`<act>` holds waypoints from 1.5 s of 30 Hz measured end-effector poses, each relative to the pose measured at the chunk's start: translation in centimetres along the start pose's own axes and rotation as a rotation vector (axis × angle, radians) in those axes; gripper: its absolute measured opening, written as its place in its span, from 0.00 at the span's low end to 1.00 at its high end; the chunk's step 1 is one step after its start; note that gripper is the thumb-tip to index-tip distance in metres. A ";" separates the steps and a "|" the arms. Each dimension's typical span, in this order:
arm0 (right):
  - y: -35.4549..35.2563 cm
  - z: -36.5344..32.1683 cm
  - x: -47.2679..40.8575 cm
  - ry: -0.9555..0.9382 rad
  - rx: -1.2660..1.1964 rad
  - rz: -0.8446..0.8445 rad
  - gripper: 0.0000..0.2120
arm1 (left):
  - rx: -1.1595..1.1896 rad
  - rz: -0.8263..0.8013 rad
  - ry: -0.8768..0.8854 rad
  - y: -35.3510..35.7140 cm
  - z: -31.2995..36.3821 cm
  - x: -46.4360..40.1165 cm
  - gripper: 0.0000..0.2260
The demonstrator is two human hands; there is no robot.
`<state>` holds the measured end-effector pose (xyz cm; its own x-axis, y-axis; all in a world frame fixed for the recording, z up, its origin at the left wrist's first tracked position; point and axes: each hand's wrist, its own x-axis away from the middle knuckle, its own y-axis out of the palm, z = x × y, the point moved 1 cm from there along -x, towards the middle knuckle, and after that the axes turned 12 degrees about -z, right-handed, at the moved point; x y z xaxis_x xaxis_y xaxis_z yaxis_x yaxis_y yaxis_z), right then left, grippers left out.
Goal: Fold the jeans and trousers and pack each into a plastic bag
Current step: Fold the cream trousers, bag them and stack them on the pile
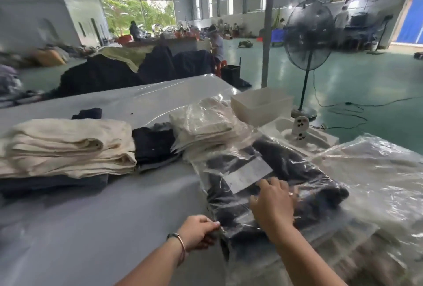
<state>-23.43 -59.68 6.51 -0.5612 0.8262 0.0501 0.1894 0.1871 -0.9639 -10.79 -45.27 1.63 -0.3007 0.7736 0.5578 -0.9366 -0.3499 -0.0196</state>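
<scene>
The left hand [200, 230] pinches the plastic bag [229, 196] mouth; the right hand [273, 203] lies flat on the bagged dark trousers [304, 178] on the table [91, 228] (packing nearly done). Next, probably sealing the flap.

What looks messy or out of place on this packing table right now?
Nothing looks damaged or spilled. The dark trousers sit inside their plastic bag, which lies slanted across the table corner, its near end unsealed: the left hand pinches that edge while the right hand presses flat on top.
</scene>
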 end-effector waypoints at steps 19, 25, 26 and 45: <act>15.4 -31.2 4.5 -0.752 -0.480 0.081 0.21 | -0.728 1.011 0.038 -39.9 -0.2 7.9 0.05; 16.2 -37.8 -0.3 -0.831 -0.378 0.122 0.09 | -1.494 0.864 0.015 -48.3 7.4 -2.2 0.39; 16.3 -38.0 -1.8 -0.818 -0.311 0.076 0.16 | -1.524 0.811 -0.057 -49.0 7.6 -3.6 0.42; 4.0 -41.6 -2.0 -0.316 -1.596 -0.943 0.30 | -0.445 1.106 1.030 -41.4 14.3 18.9 0.13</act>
<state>11.92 -38.47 13.47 -0.9880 0.0903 0.1254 0.1397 0.8692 0.4744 24.85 -23.76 24.84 -0.6600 0.3282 -0.6757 -0.0987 -0.9296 -0.3551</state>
